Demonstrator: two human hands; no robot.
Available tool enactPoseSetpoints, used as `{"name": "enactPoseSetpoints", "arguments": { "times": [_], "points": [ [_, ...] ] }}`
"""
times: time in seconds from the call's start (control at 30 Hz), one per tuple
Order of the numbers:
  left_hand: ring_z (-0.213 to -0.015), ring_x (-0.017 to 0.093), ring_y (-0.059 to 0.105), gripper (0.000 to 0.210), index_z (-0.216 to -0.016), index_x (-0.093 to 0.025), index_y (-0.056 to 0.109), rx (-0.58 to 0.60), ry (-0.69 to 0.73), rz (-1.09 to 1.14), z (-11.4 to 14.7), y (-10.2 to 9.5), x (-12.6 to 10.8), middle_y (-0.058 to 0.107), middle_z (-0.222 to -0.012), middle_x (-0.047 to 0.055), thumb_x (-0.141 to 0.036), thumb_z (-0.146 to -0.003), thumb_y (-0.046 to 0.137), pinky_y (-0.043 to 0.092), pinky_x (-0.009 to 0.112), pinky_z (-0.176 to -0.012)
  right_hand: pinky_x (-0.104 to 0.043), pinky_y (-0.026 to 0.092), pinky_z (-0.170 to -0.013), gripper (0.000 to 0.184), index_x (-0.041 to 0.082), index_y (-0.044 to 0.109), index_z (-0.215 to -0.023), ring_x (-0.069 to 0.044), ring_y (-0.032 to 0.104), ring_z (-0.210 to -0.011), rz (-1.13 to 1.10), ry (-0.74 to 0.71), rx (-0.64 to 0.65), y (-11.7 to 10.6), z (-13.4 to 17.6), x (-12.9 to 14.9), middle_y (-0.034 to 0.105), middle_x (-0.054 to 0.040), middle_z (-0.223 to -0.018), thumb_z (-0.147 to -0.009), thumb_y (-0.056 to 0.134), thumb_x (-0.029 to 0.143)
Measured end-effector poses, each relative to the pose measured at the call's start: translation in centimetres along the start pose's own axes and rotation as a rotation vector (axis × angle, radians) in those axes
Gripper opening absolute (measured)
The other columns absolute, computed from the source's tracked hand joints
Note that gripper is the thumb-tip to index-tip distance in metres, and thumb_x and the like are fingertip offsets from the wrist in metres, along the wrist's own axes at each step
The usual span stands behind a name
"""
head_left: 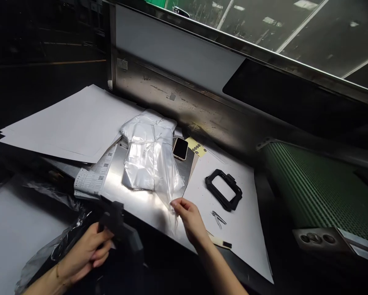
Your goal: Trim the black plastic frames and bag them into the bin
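A black plastic frame [130, 235] is gripped in my left hand [90, 248] at the lower left; its lower part fades into the dark. My right hand [186, 217] pinches the end of a clear plastic bag [168, 196] between thumb and fingers. That bag trails from a tied stack of clear bags [143, 155] lying on the metal table [125, 200]. To the right of my right hand, a similar black frame [210, 186] rests on a white sheet [245, 233]. Below it on the sheet lie nail clippers [217, 221].
Large white sheets [64, 123] overhang the table's left side, above a printed form [91, 176]. Behind the bags are a phone [180, 148] and a yellow label sheet [196, 146]. A green conveyor belt [325, 188] runs at the right. A metal wall [171, 90] stands behind.
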State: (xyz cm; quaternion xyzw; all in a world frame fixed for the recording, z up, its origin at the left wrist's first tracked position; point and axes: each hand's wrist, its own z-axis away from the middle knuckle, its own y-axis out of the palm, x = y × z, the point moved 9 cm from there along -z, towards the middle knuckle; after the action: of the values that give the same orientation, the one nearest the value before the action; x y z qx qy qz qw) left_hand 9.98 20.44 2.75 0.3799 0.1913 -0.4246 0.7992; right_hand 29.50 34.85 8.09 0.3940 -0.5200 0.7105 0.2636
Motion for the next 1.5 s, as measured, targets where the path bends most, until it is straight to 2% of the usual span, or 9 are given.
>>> {"name": "enactPoseSetpoints", "arguments": {
  "times": [0.17,0.37,0.5,0.67,0.87,1.13,1.27,1.4,1.5],
  "points": [
    [-0.032,-0.003,0.018,0.034,-0.066,-0.014,0.053,0.233,-0.012,-0.092,-0.3,6.8,1.5,0.045,-0.053,-0.008,-0.043,-0.059,0.070,0.017,0.014,-0.030,-0.023,0.045,-0.054,0.025,0.016,0.059,-0.068,-0.013,0.056,-0.059,-0.149,0.067,0.080,2.8,7.8,1.5,0.059,0.0003,-0.061,-0.078,0.052,0.038],
    [-0.031,-0.002,0.022,0.012,-0.064,-0.010,0.059,0.353,-0.058,-0.235,1.0,9.0,1.8,0.051,-0.054,-0.003,-0.021,-0.068,0.063,0.020,0.014,-0.029,-0.028,0.049,-0.068,0.023,0.019,0.065,-0.082,-0.019,0.061,-0.074,-0.212,0.053,0.110,4.6,10.8,1.7,0.067,-0.0034,-0.079,-0.076,0.053,0.039],
    [-0.034,-0.002,0.022,0.019,-0.071,-0.012,0.057,0.361,-0.050,-0.257,1.8,8.7,2.0,0.049,-0.054,-0.005,-0.028,-0.064,0.067,0.021,0.014,-0.030,-0.035,0.047,-0.076,0.018,0.021,0.067,-0.078,-0.021,0.061,-0.075,-0.190,0.041,0.033,4.7,11.2,1.4,0.067,-0.0031,-0.075,-0.072,0.057,0.035],
    [-0.032,-0.001,0.023,0.016,-0.068,-0.012,0.055,0.245,-0.034,-0.287,1.9,7.3,2.4,0.043,-0.047,-0.008,-0.022,-0.064,0.067,0.020,0.014,-0.029,-0.041,0.044,-0.081,0.010,0.024,0.067,-0.066,-0.023,0.059,-0.071,-0.274,0.040,-0.008,4.8,11.2,1.4,0.064,-0.0019,-0.066,-0.061,0.065,0.032],
    [-0.033,-0.002,0.021,0.014,-0.065,-0.012,0.054,0.198,-0.026,-0.225,2.1,6.2,1.8,0.043,-0.048,-0.009,-0.021,-0.067,0.065,0.023,0.015,-0.033,-0.033,0.049,-0.069,0.012,0.020,0.064,-0.067,-0.019,0.060,-0.070,-0.584,0.159,0.058,5.8,10.6,-0.3,0.064,-0.0014,-0.070,-0.063,0.067,0.031],
    [-0.034,-0.004,0.014,0.014,-0.068,-0.012,0.058,0.145,0.016,-0.140,1.7,1.3,-0.3,0.044,-0.050,-0.008,-0.023,-0.066,0.065,0.017,0.014,-0.035,-0.025,0.049,-0.062,0.027,0.021,0.049,-0.056,-0.009,0.048,-0.053,-1.046,0.291,-0.093,1.8,9.2,-3.1,0.046,0.0049,-0.054,-0.059,0.064,0.043],
    [-0.035,-0.001,0.016,0.014,-0.064,-0.013,0.058,0.174,0.017,-0.179,1.6,-0.5,-0.6,0.034,-0.042,-0.010,-0.024,-0.064,0.066,0.017,0.015,-0.036,-0.018,0.035,-0.039,0.029,0.020,0.045,-0.057,-0.005,0.029,-0.040,-1.101,0.314,-0.086,2.2,9.2,-1.9,0.032,0.0079,-0.049,-0.060,0.066,0.040],
    [-0.037,0.003,0.027,0.033,-0.095,-0.019,0.060,0.256,-0.010,-0.231,2.9,-0.6,-1.7,0.047,-0.048,-0.005,-0.039,-0.068,0.057,0.023,0.019,-0.039,-0.015,0.019,-0.034,0.038,0.020,0.032,-0.056,-0.003,0.020,-0.038,-1.051,0.265,-0.133,1.9,7.6,-0.9,0.029,0.0101,-0.046,-0.065,0.064,0.039],
    [-0.034,0.004,0.033,0.060,-0.132,-0.028,0.025,0.336,-0.066,-0.319,3.5,1.2,-1.6,0.062,-0.063,0.002,-0.038,-0.077,0.048,0.023,0.019,-0.038,-0.016,0.014,-0.036,0.036,0.020,0.032,-0.058,-0.002,0.021,-0.037,-0.964,0.191,-0.127,2.0,5.6,0.2,0.040,0.0089,-0.049,-0.071,0.058,0.041]
  ]
}}
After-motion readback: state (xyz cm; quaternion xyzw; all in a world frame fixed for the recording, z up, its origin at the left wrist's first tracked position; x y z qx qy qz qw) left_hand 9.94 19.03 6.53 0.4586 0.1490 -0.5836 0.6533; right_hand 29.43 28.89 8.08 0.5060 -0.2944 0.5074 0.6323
